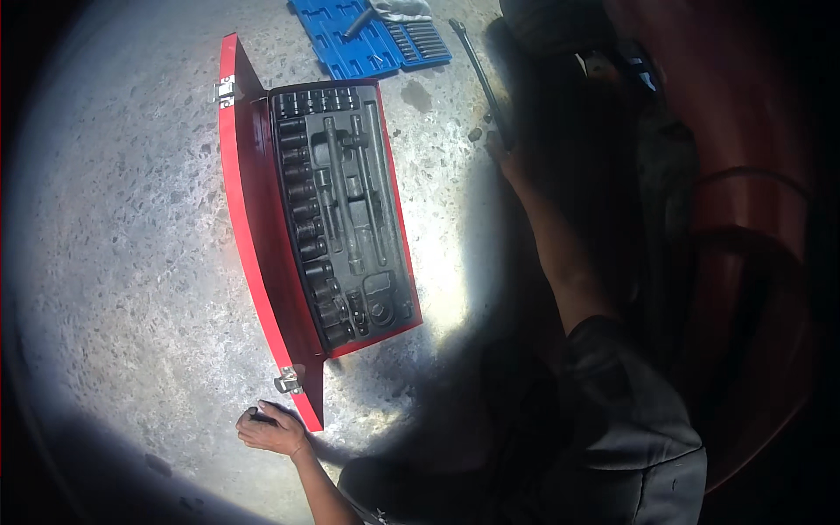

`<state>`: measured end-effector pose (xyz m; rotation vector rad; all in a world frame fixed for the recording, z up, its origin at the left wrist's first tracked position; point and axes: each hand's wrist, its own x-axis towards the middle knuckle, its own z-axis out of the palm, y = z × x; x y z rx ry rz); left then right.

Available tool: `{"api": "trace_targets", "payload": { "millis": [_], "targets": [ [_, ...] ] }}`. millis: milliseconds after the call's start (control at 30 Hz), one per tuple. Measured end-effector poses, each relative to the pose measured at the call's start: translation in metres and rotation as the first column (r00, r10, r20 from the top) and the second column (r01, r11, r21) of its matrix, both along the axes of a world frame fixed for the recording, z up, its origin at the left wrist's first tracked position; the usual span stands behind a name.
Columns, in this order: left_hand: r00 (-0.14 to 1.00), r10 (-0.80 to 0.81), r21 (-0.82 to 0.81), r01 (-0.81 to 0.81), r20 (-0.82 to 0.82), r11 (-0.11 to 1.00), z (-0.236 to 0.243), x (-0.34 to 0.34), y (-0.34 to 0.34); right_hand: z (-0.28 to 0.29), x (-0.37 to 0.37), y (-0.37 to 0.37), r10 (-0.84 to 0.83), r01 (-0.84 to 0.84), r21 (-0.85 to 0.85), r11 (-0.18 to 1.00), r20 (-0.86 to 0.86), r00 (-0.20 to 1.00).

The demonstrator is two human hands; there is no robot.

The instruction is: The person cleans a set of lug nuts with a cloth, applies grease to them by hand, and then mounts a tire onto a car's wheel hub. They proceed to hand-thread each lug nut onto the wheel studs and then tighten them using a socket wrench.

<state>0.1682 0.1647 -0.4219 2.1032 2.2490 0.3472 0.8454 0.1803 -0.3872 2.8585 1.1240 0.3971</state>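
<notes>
A red metal case [229,157] lies open on the floor, its lid hinged up on the left. Its dark moulded tray holds rows of black sockets [304,208] and several bars [363,171]. By the lid's near corner, my left hand [273,430] is curled closed around a small dark piece [248,414], whose kind I cannot make out. Right of the case, my right hand [500,150] reaches forward into shadow, closed on the near end of a long-handled wrench [479,70] that points away from me. Shadow partly hides its fingers.
Beyond the red case lies an open blue tool case [337,39] with rows of bits [424,37] and a pale cloth [402,9] on it. A large red curved body [744,114] borders the right side. Dark shadow covers the concrete floor [131,219] near me.
</notes>
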Motion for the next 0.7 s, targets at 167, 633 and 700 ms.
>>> {"api": "trace_targets", "payload": {
  "millis": [167,633,700],
  "targets": [
    [0.999,0.03,-0.035,-0.029,0.041,0.999,0.008,-0.002,0.001,-0.005,0.004,-0.004,0.057,-0.041,0.087,0.995,-0.192,0.98],
    [0.997,0.046,-0.064,-0.043,0.055,0.997,0.011,0.004,0.008,-0.004,-0.02,0.146,-0.121,0.203,0.216,0.955,-0.34,0.933],
    [0.997,0.069,-0.066,-0.068,0.027,0.996,0.012,0.004,0.005,0.002,-0.019,0.151,-0.162,0.249,0.279,0.927,-0.3,0.94]
  ]
}}
